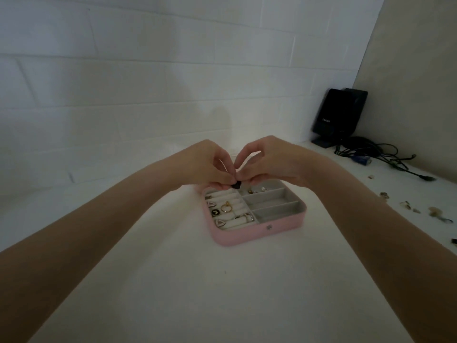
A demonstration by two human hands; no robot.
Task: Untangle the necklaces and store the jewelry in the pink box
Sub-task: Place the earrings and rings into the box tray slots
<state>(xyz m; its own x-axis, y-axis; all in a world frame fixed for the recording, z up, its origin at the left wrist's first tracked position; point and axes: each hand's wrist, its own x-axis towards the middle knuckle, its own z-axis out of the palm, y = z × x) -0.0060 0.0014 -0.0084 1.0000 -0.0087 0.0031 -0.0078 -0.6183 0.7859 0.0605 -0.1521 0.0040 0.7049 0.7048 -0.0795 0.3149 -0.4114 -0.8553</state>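
Black bead (236, 185) pinched between left hand (210, 164), right hand (267, 162).

near side bare | pink box (243, 237) mid | cables (376, 151), speaker (338, 112) far rt

From my remote view I can make out only one piece of lettering: a small pale brand mark on the front face of the black speaker (338, 112) standing at the far right, against the wall. The letters are too small and blurred for me to read with any confidence. I can read no other text, number or label anywhere in the head view, not on the pink box (247, 235) either.
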